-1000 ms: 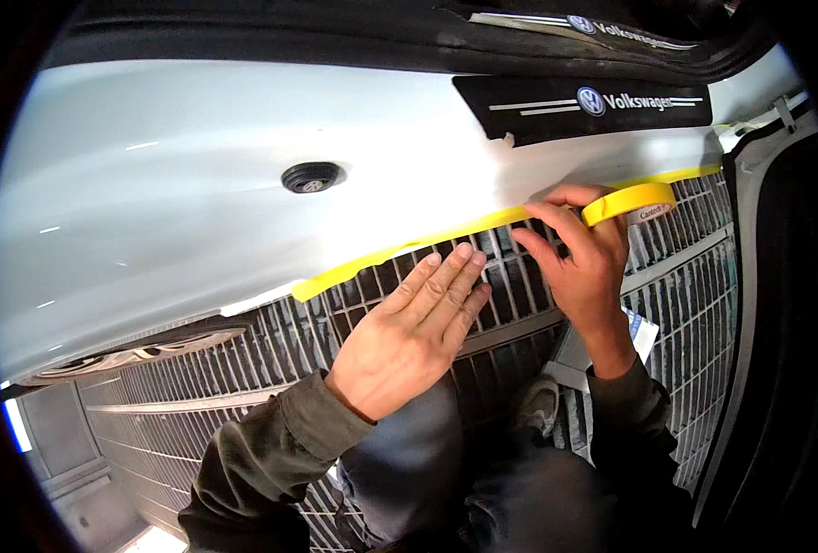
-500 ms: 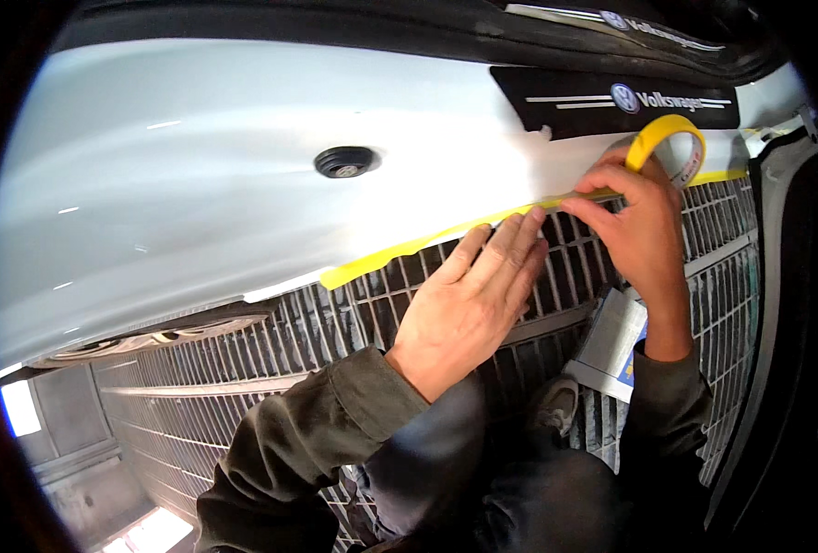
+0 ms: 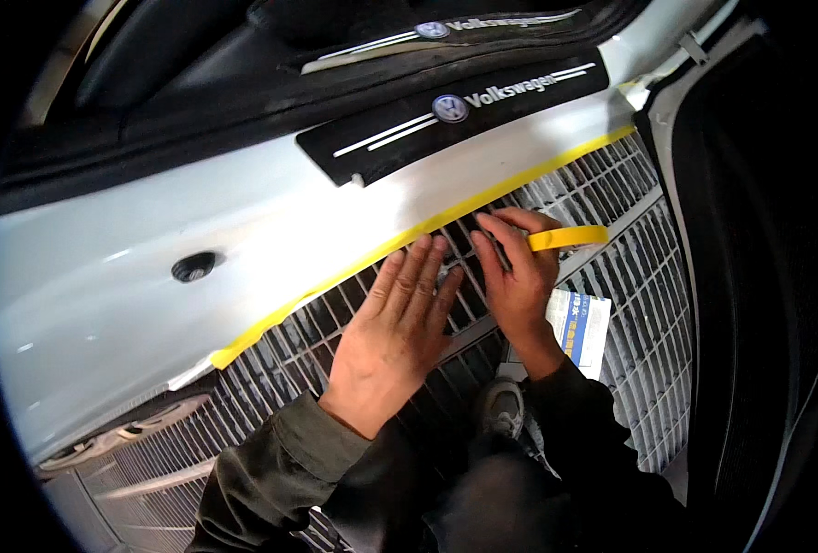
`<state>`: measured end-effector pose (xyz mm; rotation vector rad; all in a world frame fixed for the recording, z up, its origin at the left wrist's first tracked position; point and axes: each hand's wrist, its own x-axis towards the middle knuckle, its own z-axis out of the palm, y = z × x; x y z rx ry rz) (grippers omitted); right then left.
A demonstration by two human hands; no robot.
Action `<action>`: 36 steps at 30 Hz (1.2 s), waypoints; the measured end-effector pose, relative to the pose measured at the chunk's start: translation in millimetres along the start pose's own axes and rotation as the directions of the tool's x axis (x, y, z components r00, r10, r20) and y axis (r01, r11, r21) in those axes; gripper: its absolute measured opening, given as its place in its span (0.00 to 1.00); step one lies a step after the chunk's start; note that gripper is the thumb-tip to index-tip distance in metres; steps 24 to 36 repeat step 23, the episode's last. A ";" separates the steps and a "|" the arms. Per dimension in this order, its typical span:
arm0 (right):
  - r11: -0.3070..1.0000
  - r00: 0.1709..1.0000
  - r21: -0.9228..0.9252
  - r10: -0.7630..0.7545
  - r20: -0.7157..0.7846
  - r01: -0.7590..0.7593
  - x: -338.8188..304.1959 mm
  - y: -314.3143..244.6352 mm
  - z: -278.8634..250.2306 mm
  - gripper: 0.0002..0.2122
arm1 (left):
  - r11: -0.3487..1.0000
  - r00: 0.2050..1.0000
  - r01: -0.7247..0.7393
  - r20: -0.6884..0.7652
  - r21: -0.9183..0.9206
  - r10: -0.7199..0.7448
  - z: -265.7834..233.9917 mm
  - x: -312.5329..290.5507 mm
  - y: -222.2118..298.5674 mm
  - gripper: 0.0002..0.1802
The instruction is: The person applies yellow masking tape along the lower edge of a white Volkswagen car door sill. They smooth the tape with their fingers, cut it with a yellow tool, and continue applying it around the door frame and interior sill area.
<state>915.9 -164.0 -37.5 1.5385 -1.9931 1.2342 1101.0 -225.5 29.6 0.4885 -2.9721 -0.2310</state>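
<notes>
A strip of yellow masking tape (image 3: 529, 177) runs along the lower edge of a white car's door sill (image 3: 284, 244). My left hand (image 3: 386, 332) lies flat, its fingers stretched out and their tips at the tape edge. To its right, my right hand (image 3: 524, 276) is closed on a roll of yellow masking tape (image 3: 575, 237), which juts out to the right and shows nearly edge-on. The thumb and index finger of that hand point toward the strip, just below it. Whether tape still links the roll to the strip cannot be made out.
A black scuff plate (image 3: 455, 115) lies on the sill above the strip. A round black plug (image 3: 194, 267) sits at the left. Metal floor grating (image 3: 648, 249) lies below, with a white and blue box (image 3: 588, 332) and my shoe (image 3: 501, 408). The dark door (image 3: 750, 276) bounds the right.
The view has shifted and tilted. My right hand has come down off the sill edge with the roll, which has turned from ring-shaped to edge-on. My left hand stays by the strip.
</notes>
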 end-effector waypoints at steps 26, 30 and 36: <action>0.059 0.397 0.764 0.878 0.266 -0.643 17.4 60.9 14.8 0.16 | 0.984 0.989 -0.127 -0.063 0.125 0.135 1.7 23.7 11.1 0.33; 0.059 0.397 0.764 0.878 0.266 -0.643 17.4 60.9 14.8 0.16 | 0.984 0.989 -0.127 -0.063 0.125 0.135 1.7 23.7 11.1 0.33; 0.059 0.397 0.764 0.878 0.266 -0.643 17.4 60.9 14.8 0.16 | 0.984 0.989 -0.127 -0.063 0.125 0.135 1.7 23.7 11.1 0.33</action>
